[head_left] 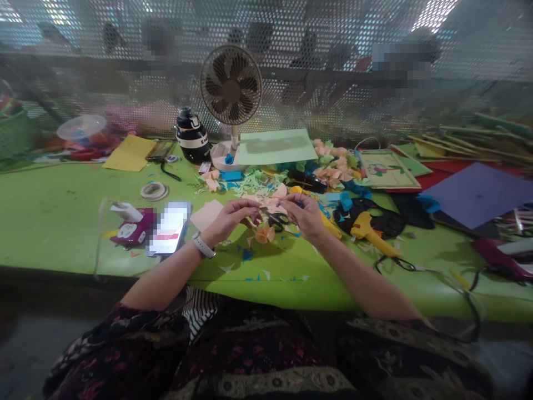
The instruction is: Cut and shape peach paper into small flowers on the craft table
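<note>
My left hand (234,218), with a watch at the wrist, has its thumb and fingers drawn together in a pinch; what they hold, if anything, is too small to tell. My right hand (307,218) is closed at the fingertips round something small and dark that I cannot make out. Between the two hands are scissors (278,222) with black handles. Just below them sits a peach paper flower (264,234). A square of peach paper (207,215) lies beside my left hand, and peach and green paper scraps (266,183) spread behind both hands.
A fan (231,89) and a black bottle (192,139) stand at the back. On the left are a phone (169,229), a purple device (134,229) and a tape roll (154,191). A yellow glue gun (372,233) with its cord and purple paper (478,194) lie right.
</note>
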A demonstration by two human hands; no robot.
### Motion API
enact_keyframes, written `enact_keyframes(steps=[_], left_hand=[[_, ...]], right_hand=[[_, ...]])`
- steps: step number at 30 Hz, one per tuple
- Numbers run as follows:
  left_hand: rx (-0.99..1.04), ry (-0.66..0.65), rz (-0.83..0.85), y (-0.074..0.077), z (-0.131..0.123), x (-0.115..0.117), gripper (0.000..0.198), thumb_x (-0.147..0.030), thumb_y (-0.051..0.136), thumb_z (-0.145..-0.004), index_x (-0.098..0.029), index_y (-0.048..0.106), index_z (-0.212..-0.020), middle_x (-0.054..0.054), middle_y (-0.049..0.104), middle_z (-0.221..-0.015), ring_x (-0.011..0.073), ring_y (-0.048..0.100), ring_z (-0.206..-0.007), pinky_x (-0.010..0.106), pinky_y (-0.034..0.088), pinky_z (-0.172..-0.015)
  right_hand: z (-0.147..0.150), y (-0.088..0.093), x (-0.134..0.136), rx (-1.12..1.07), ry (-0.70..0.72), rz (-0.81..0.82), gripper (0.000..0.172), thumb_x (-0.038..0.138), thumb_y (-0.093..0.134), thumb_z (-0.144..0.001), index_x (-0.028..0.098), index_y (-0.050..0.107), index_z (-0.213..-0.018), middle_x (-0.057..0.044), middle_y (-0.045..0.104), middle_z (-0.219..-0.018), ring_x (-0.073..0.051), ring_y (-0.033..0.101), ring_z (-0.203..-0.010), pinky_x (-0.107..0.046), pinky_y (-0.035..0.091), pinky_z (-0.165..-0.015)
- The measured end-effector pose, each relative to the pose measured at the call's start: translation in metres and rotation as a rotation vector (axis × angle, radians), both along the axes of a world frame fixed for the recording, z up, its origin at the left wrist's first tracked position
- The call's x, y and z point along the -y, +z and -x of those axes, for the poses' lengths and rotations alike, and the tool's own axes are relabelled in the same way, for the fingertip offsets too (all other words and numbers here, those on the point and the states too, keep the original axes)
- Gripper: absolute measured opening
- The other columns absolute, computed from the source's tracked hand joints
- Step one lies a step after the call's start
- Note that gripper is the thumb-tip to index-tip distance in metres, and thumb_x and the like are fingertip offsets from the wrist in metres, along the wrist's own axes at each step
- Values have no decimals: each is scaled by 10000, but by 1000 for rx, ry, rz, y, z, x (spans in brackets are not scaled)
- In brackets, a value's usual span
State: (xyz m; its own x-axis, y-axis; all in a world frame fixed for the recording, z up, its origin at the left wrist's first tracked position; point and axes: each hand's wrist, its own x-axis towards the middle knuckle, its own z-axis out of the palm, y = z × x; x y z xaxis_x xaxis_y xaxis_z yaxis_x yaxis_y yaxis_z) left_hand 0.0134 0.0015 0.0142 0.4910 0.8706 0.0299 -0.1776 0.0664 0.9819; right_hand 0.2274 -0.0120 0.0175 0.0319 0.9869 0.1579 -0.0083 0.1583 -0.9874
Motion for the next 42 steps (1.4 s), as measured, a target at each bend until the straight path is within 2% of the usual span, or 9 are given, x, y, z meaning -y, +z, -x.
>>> enact_keyframes(steps=[3,19,28,31,34,38,42], left_hand=[[-31,-16,-19,1,-1,1,243,-342,712,-792,-151,718,-941,44,724,-783,125,669,-666,217,520,-567],[-53,-34,-69,0,-1,1,251,-394,716,-810,-144,730,-829,52,731,-770,116,669,-626,207,542,-554],[-76,-57,-163,-2,2,0,279,-402,703,-831,-136,749,-904,68,738,-802,120,681,-637,222,570,-588],[-149,-17,-282,0,0,3,282,-390,682,-842,-128,750,-921,81,745,-826,127,685,-650,242,585,-618],[-263,62,-479,0,-3,4,268,-356,627,-876,-127,750,-939,97,753,-851,144,692,-684,246,574,-615],[-423,211,-800,-2,-2,3,229,-272,579,-900,-140,750,-976,109,767,-882,170,706,-748,265,552,-643],[-540,300,-1056,-4,1,1,231,-216,561,-897,-144,741,-1023,127,775,-938,189,714,-765,294,543,-668]], right_hand=[[1,0,-1,-70,29,67,330,457,788,-640,188,614,-717,92,419,-478,-35,268,-376,-210,184,-377],[4,7,3,-113,48,84,343,443,830,-611,191,614,-699,93,430,-445,-34,280,-366,-212,171,-377],[3,6,1,-89,83,140,384,484,816,-618,197,584,-721,106,397,-428,-36,266,-355,-207,170,-371],[1,5,-1,-18,39,89,340,491,749,-698,202,596,-791,103,393,-460,-56,290,-387,-217,208,-392],[-1,6,1,148,-55,-90,254,437,680,-782,204,613,-860,71,461,-549,-84,374,-473,-233,302,-465],[-1,13,10,362,-92,-288,163,361,624,-825,198,625,-838,5,586,-702,-126,508,-626,-268,406,-608],[-1,17,16,443,-119,-325,185,356,628,-835,194,588,-914,42,516,-622,-117,459,-560,-268,390,-591]])
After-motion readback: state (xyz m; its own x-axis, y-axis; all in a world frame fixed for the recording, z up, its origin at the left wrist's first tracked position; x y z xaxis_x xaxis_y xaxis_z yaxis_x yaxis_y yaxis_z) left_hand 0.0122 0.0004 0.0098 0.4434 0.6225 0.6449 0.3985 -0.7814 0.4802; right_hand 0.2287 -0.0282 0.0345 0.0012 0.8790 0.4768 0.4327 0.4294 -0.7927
